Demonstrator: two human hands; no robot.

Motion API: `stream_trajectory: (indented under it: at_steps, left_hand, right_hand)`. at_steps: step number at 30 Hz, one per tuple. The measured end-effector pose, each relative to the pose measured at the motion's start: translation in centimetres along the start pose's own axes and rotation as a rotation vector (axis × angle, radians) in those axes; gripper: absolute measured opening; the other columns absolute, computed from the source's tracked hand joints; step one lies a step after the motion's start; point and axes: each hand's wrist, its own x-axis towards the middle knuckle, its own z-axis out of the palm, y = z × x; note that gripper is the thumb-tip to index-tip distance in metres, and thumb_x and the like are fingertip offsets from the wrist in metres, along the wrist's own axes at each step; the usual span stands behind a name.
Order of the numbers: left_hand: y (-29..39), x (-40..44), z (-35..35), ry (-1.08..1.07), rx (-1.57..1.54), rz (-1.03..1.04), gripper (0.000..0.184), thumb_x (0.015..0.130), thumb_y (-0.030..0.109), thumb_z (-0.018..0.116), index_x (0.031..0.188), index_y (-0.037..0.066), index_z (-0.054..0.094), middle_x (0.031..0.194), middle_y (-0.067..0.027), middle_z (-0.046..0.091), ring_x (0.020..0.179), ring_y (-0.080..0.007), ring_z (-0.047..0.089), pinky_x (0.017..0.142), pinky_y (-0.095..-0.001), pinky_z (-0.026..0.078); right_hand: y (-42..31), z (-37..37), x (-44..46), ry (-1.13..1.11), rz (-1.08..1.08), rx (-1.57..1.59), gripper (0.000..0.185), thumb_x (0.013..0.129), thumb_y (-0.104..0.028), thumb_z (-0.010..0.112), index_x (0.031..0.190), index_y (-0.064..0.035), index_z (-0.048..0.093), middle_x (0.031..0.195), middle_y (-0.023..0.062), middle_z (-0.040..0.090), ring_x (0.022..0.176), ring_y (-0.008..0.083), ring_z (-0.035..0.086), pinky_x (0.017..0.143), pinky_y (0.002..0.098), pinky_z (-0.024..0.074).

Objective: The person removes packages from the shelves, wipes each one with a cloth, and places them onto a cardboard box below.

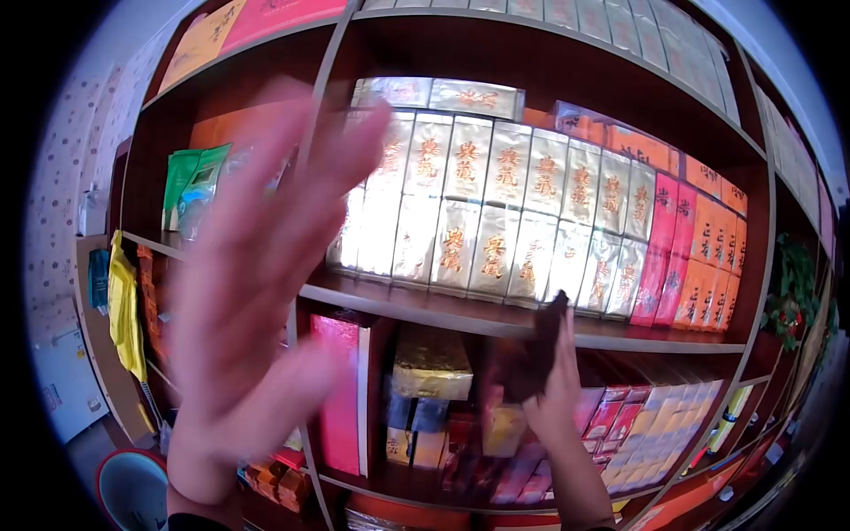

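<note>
My left hand [257, 292] is raised close to the camera, smeared by motion, with its fingers stretched and the thumb apart. Nothing shows in it. Lower down, my right hand [558, 389] holds a dark brown cloth [529, 358] near the front edge of the middle shelf [443, 305]. Its fingers point up, and the cloth hides part of them. Behind the hands stand two rows of shiny silver packets [505, 164] with orange characters. To their right are pink packets [664, 248] and orange packets [713, 257].
The lower shelf holds a tall pink box [338, 389], a gold box [432, 367] and rows of small packets [664, 429]. Green bags [184, 190] stand at left. A yellow cloth [126, 310] hangs beside the shelving, above a round bin [133, 487]. A plant [786, 288] is at right.
</note>
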Motion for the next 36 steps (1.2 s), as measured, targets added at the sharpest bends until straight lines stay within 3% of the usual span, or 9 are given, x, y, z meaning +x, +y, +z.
stream_trajectory:
  at_steps: [3, 6, 11, 17, 20, 23, 24, 28, 36]
  left_hand:
    - [-6.2, 2.6, 2.6, -0.219, 0.105, -0.098, 0.064, 0.089, 0.008, 0.054, 0.146, -0.001, 0.026, 0.150, -0.0175, 0.034, 0.141, -0.0285, 0.029, 0.115, -0.0390, 0.020]
    - [-12.8, 5.8, 4.5, -0.179, 0.539, -0.009, 0.057, 0.091, 0.014, 0.058, 0.143, 0.006, 0.036, 0.147, -0.0151, 0.039, 0.138, -0.0354, 0.031, 0.113, -0.0412, 0.027]
    - [-20.9, 12.2, 6.8, -0.115, 0.701, 0.124, 0.059, 0.088, 0.015, 0.061, 0.140, 0.003, 0.038, 0.146, -0.0148, 0.040, 0.139, -0.0356, 0.029, 0.112, -0.0434, 0.029]
    - [-24.8, 18.4, 6.6, -0.037, 0.804, 0.080, 0.076, 0.081, 0.037, 0.067, 0.141, 0.001, 0.037, 0.145, -0.0149, 0.039, 0.139, -0.0352, 0.028, 0.115, -0.0469, 0.023]
    - [-25.5, 18.9, 5.5, -0.188, 1.052, -0.047, 0.097, 0.065, 0.051, 0.077, 0.141, 0.006, 0.037, 0.145, -0.0136, 0.040, 0.138, -0.0325, 0.032, 0.114, -0.0561, 0.015]
    - [-25.6, 19.3, 4.9, -0.304, 0.968, -0.173, 0.093, 0.064, 0.049, 0.078, 0.138, 0.008, 0.041, 0.137, -0.0132, 0.047, 0.133, -0.0322, 0.038, 0.114, -0.0570, 0.016]
    - [-25.7, 19.1, 5.2, -0.218, 0.920, -0.081, 0.086, 0.061, 0.044, 0.082, 0.131, 0.009, 0.048, 0.120, -0.0115, 0.054, 0.123, -0.0306, 0.047, 0.114, -0.0554, 0.016]
    - [-23.8, 19.8, 5.3, -0.113, 0.919, 0.110, 0.070, 0.056, 0.026, 0.086, 0.117, 0.009, 0.055, 0.104, -0.0082, 0.056, 0.109, -0.0288, 0.052, 0.115, -0.0511, 0.017]
    - [-17.5, 18.1, 5.0, 0.046, 0.955, 0.375, 0.066, 0.055, 0.016, 0.085, 0.114, 0.009, 0.056, 0.106, -0.0082, 0.057, 0.106, -0.0305, 0.053, 0.100, -0.0424, 0.036]
  right_hand:
    - [2.0, 0.4, 1.0, -0.155, -0.159, -0.346, 0.056, 0.065, 0.003, 0.060, 0.119, 0.0095, 0.049, 0.133, 0.0230, 0.048, 0.133, 0.0404, 0.038, 0.110, 0.0530, 0.0301]
    - [2.1, 1.1, 1.4, -0.118, -0.254, -0.360, 0.047, 0.066, -0.003, 0.057, 0.111, 0.0076, 0.055, 0.123, 0.0200, 0.055, 0.116, 0.0366, 0.052, 0.100, 0.0492, 0.0410]
    - [2.2, 1.7, 1.6, -0.057, -0.298, -0.394, 0.040, 0.070, -0.007, 0.057, 0.109, 0.0035, 0.058, 0.110, 0.0166, 0.058, 0.097, 0.0323, 0.057, 0.085, 0.0453, 0.0462]
    - [2.5, 1.5, 1.5, -0.090, -0.295, -0.401, 0.040, 0.073, -0.008, 0.057, 0.112, 0.0026, 0.057, 0.114, 0.0165, 0.057, 0.101, 0.0324, 0.057, 0.086, 0.0457, 0.0456]
    - [2.5, 1.4, 1.4, -0.123, -0.295, -0.421, 0.039, 0.076, -0.010, 0.056, 0.113, 0.0025, 0.058, 0.116, 0.0171, 0.056, 0.103, 0.0315, 0.056, 0.088, 0.0460, 0.0458]
    - [2.6, 1.6, 1.3, -0.116, -0.297, -0.437, 0.039, 0.076, -0.011, 0.056, 0.113, 0.0026, 0.057, 0.116, 0.0170, 0.056, 0.104, 0.0313, 0.056, 0.088, 0.0459, 0.0457]
    - [2.6, 1.7, 1.3, -0.105, -0.300, -0.449, 0.040, 0.076, -0.011, 0.055, 0.114, 0.0026, 0.057, 0.116, 0.0169, 0.056, 0.104, 0.0312, 0.055, 0.088, 0.0457, 0.0457]
    - [2.6, 1.8, 1.3, -0.068, -0.293, -0.433, 0.042, 0.072, -0.009, 0.058, 0.113, 0.0011, 0.056, 0.115, 0.0154, 0.057, 0.101, 0.0317, 0.057, 0.086, 0.0456, 0.0450]
    - [2.1, 1.1, 1.4, -0.122, -0.231, -0.415, 0.053, 0.067, -0.015, 0.064, 0.117, 0.0019, 0.055, 0.118, 0.0166, 0.054, 0.107, 0.0312, 0.054, 0.093, 0.0438, 0.0428]
